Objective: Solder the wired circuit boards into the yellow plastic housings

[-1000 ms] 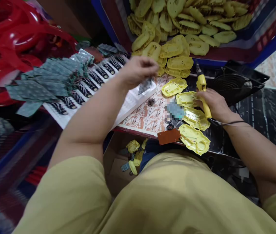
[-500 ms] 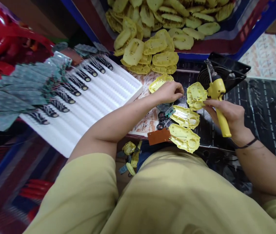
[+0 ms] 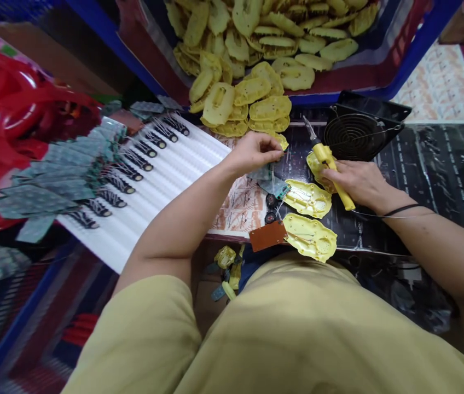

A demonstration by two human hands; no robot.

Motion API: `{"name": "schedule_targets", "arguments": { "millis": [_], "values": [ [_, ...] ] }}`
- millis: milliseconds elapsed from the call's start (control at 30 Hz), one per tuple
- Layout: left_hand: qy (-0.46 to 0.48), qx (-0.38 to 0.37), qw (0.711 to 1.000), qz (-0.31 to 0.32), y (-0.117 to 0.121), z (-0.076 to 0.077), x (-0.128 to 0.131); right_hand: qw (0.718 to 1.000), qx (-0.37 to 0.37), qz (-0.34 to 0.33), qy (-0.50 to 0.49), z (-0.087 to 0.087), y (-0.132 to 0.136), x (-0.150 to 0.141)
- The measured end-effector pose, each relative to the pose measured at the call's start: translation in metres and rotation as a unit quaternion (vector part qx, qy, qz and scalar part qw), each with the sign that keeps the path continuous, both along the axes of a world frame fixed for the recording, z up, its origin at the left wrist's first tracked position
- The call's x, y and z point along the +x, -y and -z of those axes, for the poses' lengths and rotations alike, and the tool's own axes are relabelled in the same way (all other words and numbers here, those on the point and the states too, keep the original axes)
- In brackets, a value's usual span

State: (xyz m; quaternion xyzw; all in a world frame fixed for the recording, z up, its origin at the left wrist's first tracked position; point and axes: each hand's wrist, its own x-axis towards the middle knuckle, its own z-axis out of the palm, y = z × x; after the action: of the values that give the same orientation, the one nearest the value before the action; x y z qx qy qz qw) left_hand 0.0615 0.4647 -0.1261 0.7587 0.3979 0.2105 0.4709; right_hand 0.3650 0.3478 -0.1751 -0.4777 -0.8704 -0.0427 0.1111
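Observation:
My right hand is wrapped around a yellow pistol-shaped soldering gun, its metal tip pointing up and away. Under that hand lies a yellow plastic shell, partly covered. My left hand has its fingertips pinched together; whatever is between them is too small to make out. Just below it are a translucent greenish panel and two small round black parts with thin wires. Two more yellow shells, an upper one and a lower one, lie near my body beside a brown board.
A blue-rimmed crate full of yellow shells stands at the back. A black fan sits behind my right hand. To the left, a ridged white foam tray carries wired black parts and greenish panels. Red plastic parts lie further left.
My left hand has drawn back left, away from the shell by the soldering gun. My right hand and the soldering gun have shifted left, now over that shell. The view has turned slightly.

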Motion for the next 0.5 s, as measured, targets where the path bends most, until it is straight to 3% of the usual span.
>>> {"name": "schedule_targets", "arguments": {
  "millis": [133,267,400,500],
  "values": [
    [0.018,-0.018,1.000,-0.014,0.002,-0.015,-0.023,0.997,-0.044,-0.059,-0.037,-0.004,-0.024,-0.007],
    [0.010,-0.031,0.999,-0.007,0.009,-0.021,-0.026,0.978,-0.068,-0.145,-0.130,-0.006,-0.042,-0.023],
    [-0.031,-0.012,0.999,0.016,0.013,-0.017,-0.013,0.956,-0.011,-0.203,-0.210,-0.007,-0.042,-0.036],
    [-0.057,0.019,0.998,0.026,0.014,-0.010,0.000,0.951,0.052,-0.191,-0.238,-0.016,-0.023,-0.035]
  ]
}}
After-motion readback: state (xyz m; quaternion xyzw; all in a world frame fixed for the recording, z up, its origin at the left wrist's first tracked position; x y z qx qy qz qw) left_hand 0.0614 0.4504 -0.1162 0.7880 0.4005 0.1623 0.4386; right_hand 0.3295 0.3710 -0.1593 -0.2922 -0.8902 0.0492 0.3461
